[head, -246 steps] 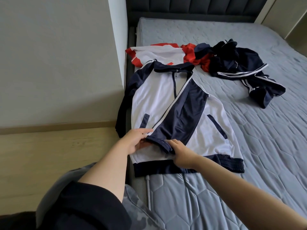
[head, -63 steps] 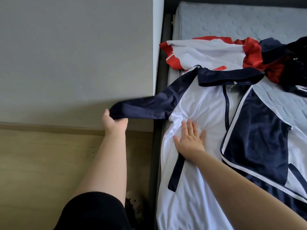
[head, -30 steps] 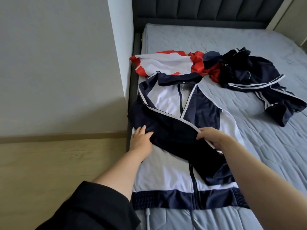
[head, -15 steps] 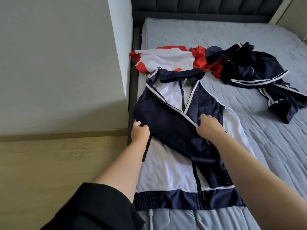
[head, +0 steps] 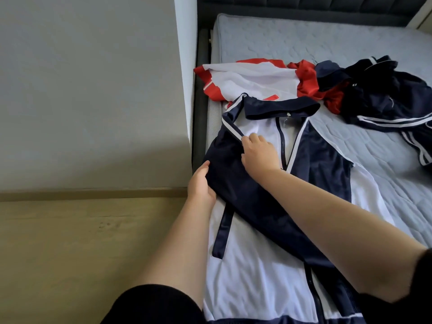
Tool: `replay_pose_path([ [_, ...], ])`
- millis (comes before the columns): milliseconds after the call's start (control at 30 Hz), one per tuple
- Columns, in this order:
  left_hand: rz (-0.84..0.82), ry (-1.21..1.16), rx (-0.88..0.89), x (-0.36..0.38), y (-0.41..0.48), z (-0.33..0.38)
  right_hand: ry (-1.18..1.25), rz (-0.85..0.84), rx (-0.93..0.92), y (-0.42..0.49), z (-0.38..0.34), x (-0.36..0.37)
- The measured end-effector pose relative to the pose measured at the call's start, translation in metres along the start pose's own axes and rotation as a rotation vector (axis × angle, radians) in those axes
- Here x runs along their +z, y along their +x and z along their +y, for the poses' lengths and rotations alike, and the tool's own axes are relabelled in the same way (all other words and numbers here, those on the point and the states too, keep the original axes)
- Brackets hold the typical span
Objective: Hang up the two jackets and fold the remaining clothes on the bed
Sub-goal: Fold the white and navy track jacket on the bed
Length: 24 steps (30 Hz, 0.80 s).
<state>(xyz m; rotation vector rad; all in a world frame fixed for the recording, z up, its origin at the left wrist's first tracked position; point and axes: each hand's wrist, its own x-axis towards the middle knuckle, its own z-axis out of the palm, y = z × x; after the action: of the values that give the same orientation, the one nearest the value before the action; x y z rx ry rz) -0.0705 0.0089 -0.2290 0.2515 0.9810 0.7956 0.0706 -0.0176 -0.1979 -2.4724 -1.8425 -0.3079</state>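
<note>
Nearest the camera, two bare forearms reach out from black sleeves over the bed (head: 350,43), whose grey quilted mattress cover fills the right side of the view. The white and navy jacket (head: 252,265) lies flat along the bed's left edge, front up, its navy hem band closest to the viewer and its collar farthest. Both navy sleeves are folded in across the jacket's chest, the left one running diagonally down toward the hem.

The left hand (head: 201,185) sits at the jacket's left edge, thumb along the fold of the navy sleeve and the other fingers hidden beneath the cloth, so it seems to hold that fold. The right hand (head: 259,155) rests higher on the jacket, just below the collar, fingers curled and pinching the sleeve's white-striped edge beside the zip.

Left of the jacket, beyond the bed's dark frame, a pale wooden floor (head: 70,253) meets a grey wall (head: 88,90) with a wood-toned skirting strip; the wall ends in a white corner just beside the mattress.

Beyond the jacket's collar lies a red and white garment (head: 247,76), touching it. To its right, a crumpled navy garment (head: 385,99) with white stripes lies in a heap. Farthest off, a dark padded headboard (head: 304,5) closes the bed.
</note>
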Motion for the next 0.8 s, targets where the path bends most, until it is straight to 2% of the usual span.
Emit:
replay_pose_path([
  [133,-0.072,0.091,0.007,-0.003,0.013,0.011,-0.048,0.007,-0.029,0.025,-0.012,0.007],
  [233,-0.046,0.121,0.125,-0.001,0.021,0.012,0.130,-0.003,0.088,0.037,-0.010,0.007],
  [267,-0.033,0.122,0.151,-0.001,0.024,0.011,0.309,0.013,0.204,0.040,-0.005,0.007],
  [333,0.011,0.106,0.172,-0.004,0.028,0.009,0.788,-0.005,0.581,0.044,0.009,0.008],
  [400,0.052,0.080,0.147,-0.008,0.030,0.008,1.220,-0.180,0.998,0.040,0.028,0.007],
  [433,0.055,0.077,0.132,-0.010,0.029,0.007,1.306,-0.288,1.115,0.034,0.035,0.006],
  [467,0.047,0.082,0.121,-0.011,0.027,0.007,1.273,-0.398,1.149,0.028,0.041,0.007],
  [533,0.022,0.091,0.107,-0.011,0.026,0.007,1.007,-0.496,1.015,0.025,0.044,0.006],
  [600,0.014,0.066,0.098,-0.008,0.025,0.009,0.618,-0.347,0.704,0.029,0.037,0.004],
  [633,0.016,0.046,0.090,-0.006,0.024,0.011,0.502,-0.228,0.558,0.033,0.032,0.004],
  [733,0.032,-0.012,0.073,-0.002,0.023,0.014,0.293,0.039,0.265,0.044,0.015,0.000],
  [800,0.025,-0.029,0.066,-0.001,0.025,0.013,0.104,0.087,0.124,0.055,0.008,0.002],
])
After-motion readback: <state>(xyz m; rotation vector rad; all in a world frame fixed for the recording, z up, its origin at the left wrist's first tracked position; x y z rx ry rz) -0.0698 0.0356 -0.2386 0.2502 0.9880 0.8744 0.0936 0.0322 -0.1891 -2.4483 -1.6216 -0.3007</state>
